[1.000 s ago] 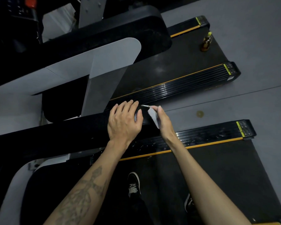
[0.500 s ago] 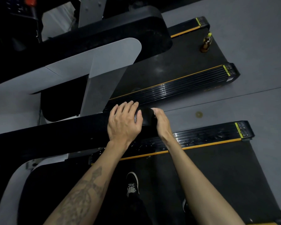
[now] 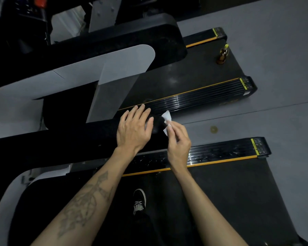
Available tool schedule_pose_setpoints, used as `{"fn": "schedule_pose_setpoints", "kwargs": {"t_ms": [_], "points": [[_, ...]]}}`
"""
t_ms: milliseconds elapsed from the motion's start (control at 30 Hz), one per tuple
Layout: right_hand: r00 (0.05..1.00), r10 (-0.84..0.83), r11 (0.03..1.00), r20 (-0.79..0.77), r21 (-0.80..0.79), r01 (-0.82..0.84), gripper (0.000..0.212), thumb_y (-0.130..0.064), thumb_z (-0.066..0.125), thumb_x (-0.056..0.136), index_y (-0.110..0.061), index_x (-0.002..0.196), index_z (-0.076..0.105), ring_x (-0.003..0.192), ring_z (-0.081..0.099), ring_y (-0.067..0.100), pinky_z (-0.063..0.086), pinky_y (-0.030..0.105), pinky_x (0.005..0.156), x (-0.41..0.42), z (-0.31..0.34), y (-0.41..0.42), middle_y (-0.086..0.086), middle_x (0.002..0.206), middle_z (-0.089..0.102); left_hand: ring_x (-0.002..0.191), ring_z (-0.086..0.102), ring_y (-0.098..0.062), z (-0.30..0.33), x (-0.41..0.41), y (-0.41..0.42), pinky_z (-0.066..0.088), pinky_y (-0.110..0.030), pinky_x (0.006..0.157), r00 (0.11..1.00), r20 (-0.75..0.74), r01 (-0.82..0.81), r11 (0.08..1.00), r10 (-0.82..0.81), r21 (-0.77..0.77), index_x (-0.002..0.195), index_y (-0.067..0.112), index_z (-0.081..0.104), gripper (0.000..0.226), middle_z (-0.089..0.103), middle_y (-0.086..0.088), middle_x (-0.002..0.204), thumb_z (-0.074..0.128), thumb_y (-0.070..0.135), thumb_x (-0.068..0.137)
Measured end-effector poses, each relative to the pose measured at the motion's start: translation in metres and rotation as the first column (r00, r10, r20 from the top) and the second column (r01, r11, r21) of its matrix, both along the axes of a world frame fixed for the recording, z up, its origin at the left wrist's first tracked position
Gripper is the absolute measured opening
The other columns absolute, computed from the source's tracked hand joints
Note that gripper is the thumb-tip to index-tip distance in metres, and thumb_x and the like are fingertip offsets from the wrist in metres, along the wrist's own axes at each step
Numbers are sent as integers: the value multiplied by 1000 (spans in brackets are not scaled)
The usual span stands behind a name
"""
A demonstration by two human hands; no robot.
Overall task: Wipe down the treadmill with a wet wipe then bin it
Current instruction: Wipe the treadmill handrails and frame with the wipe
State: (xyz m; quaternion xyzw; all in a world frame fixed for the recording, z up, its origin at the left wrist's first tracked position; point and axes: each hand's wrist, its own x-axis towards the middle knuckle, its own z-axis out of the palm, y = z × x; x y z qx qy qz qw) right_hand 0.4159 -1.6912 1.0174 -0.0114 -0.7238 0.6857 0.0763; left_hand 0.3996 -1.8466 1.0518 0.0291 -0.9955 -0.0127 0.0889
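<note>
Both hands work at the end of the black handrail (image 3: 64, 139): the left hand (image 3: 133, 129) lies flat on top of it with fingers straight and relaxed, steadying, holding nothing. The right hand (image 3: 178, 139) pinches the wipe (image 3: 167, 119) between thumb and fingertips, the other fingers loosely curled. Half a second ago that hand was cupped over the rail's rounded tip and the wipe was hidden under it; now it has drawn back off the tip and the white wipe shows again, a crumpled flap touching or just off the rail end, I cannot tell which. That reads as one stroke over the tip finished and the wipe being re-gathered for another pass, so the wiping is likely partway through and binning not yet due. Below, a shoe (image 3: 140, 201) stands on the belt (image 3: 220, 192), and the side rail (image 3: 220, 154) beside it glistens with wet specks. Beyond, across a strip of floor (image 3: 256, 121), a second treadmill (image 3: 185, 80) carries a bottle (image 3: 222, 54). No bin is in sight.
</note>
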Motion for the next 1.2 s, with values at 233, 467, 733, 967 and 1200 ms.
{"fn": "schedule_pose_setpoints", "kwargs": {"t_ms": [233,467,733,967,1200], "points": [[972,189,979,-142,109,-175,30,-2,57,103,-1,131,66,121,62,13,50,22,102,8,15,10,9,126,65,155,27,-22,10,42,2,18,-43,128,999,-23,-44,983,49,179,152,12,47,54,34,-9,165,30,35,107],[857,485,833,-176,390,-391,41,-16,49,107,-7,147,54,144,42,15,35,34,120,26,9,6,2,152,50,139,47,-22,4,106,32,41,-40,115,941,-166,-214,900,294,380,138,11,60,37,52,-7,148,44,21,105],[741,662,588,-115,693,-418,73,1,51,87,-12,158,37,158,14,16,31,43,119,33,13,11,2,168,28,92,61,-12,-2,129,49,55,-33,74,861,-102,-327,696,498,640,121,16,64,21,61,4,106,54,25,104],[740,658,585,-136,711,-390,55,-13,43,96,-8,151,48,154,28,20,30,35,120,34,17,12,6,161,40,96,64,-16,-8,93,77,46,-11,79,854,121,-320,328,506,889,114,7,69,22,71,-5,106,58,-1,97],[672,720,582,-171,677,-452,64,-6,35,83,-6,143,57,134,50,17,39,25,109,14,36,29,6,148,55,109,67,-10,-24,82,96,53,-19,90,804,123,-222,101,582,970,116,31,60,31,68,8,112,60,3,100]]}}
